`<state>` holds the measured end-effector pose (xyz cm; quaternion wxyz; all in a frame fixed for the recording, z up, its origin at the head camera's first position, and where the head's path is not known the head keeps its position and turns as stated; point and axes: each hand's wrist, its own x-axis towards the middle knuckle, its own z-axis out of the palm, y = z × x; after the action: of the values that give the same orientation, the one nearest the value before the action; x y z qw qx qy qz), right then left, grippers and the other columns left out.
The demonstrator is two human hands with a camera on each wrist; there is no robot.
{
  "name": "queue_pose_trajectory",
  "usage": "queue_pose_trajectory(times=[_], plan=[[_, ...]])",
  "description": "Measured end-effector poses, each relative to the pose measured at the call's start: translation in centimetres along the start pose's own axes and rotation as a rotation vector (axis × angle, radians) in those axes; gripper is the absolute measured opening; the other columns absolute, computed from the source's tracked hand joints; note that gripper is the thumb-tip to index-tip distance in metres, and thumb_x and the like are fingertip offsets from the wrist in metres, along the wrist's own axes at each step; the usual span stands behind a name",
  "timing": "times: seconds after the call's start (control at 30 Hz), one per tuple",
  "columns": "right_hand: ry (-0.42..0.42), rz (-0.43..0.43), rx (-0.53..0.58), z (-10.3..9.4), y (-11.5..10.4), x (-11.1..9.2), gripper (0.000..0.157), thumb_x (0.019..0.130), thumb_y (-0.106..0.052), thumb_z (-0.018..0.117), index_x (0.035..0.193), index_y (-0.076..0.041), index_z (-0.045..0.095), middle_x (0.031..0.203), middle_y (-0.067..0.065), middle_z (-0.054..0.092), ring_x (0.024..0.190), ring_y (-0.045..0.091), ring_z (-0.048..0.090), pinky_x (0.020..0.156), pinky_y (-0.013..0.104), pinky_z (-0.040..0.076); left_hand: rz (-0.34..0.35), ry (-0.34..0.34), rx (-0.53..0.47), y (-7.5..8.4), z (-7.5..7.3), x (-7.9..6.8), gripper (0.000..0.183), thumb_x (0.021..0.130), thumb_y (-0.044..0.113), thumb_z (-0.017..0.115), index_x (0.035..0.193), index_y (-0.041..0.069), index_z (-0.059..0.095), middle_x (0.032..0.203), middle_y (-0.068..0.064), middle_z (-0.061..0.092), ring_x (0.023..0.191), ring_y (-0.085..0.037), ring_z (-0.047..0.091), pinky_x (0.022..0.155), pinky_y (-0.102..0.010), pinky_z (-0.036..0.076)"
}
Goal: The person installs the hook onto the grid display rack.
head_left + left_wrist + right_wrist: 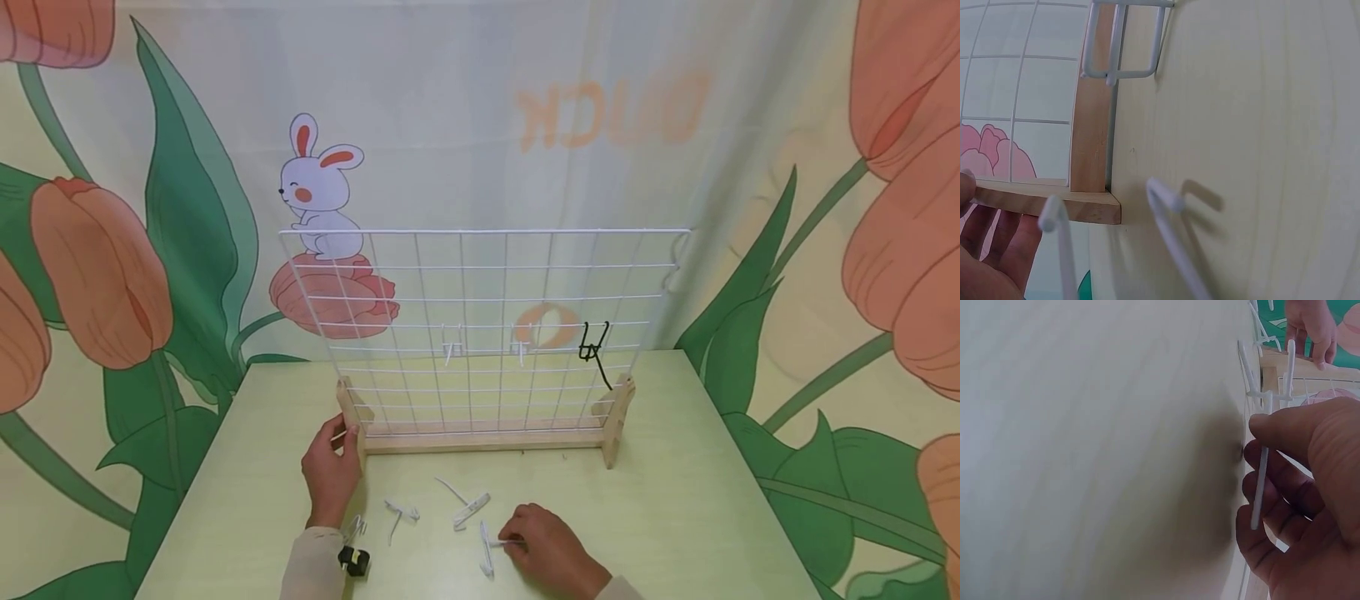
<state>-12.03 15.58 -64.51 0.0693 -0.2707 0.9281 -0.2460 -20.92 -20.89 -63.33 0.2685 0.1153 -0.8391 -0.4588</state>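
Observation:
My left hand [330, 473] holds the left end of the wooden stand [483, 442], thumb on one side and fingers on the other. The stand carries an upright white wire grid [480, 297]. My right hand [551, 546] pinches the straight arm of a white wire hook [1260, 487] between thumb and fingers; its two prongs point away from the palm. Two white hooks, one left of centre [452, 348] and one near the middle [520, 348], hang on the grid, with a black hook [591, 350] to their right.
Two more white hooks, one at the left [402, 510] and one further right [471, 511], lie on the table [675, 500] before the stand. Beside my left wrist are wire prongs [356, 527] and a small black device [354, 561]. A printed curtain [450, 117] hangs behind.

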Motion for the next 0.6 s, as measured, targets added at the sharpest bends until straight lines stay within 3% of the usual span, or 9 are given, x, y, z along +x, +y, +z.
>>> queue_pose_trajectory(times=[0.17,0.4,0.6], plan=[[0.02,-0.024,0.083,-0.05,0.11,0.14,0.011,0.095,-0.016,0.079,0.105,-0.02,0.082,0.097,-0.013,0.071,0.09,-0.003,0.06,0.078,0.024,0.055,0.004,-0.006,0.001,0.07,0.01,0.03,0.032,0.104,0.02,0.069,0.134,0.007,0.069,0.126,-0.018,0.075,0.106,-0.039,0.077,0.086,-0.057,0.063],[0.177,-0.088,0.149,0.01,-0.37,0.32,0.014,0.091,-0.005,0.08,0.098,-0.016,0.083,0.092,-0.01,0.074,0.085,-0.004,0.065,0.073,0.018,0.056,-0.016,-0.012,0.008,0.21,-0.02,0.01,0.033,0.104,0.02,0.069,0.135,0.008,0.068,0.128,-0.018,0.075,0.108,-0.039,0.077,0.088,-0.057,0.063],[0.244,-0.043,0.325,0.44,-0.52,0.3,0.012,0.09,-0.003,0.081,0.097,-0.012,0.082,0.093,-0.005,0.08,0.087,-0.001,0.072,0.076,0.018,0.061,-0.024,-0.011,0.006,0.18,0.04,-0.06,0.034,0.105,0.021,0.069,0.136,0.008,0.068,0.128,-0.018,0.074,0.108,-0.04,0.076,0.09,-0.057,0.062]])
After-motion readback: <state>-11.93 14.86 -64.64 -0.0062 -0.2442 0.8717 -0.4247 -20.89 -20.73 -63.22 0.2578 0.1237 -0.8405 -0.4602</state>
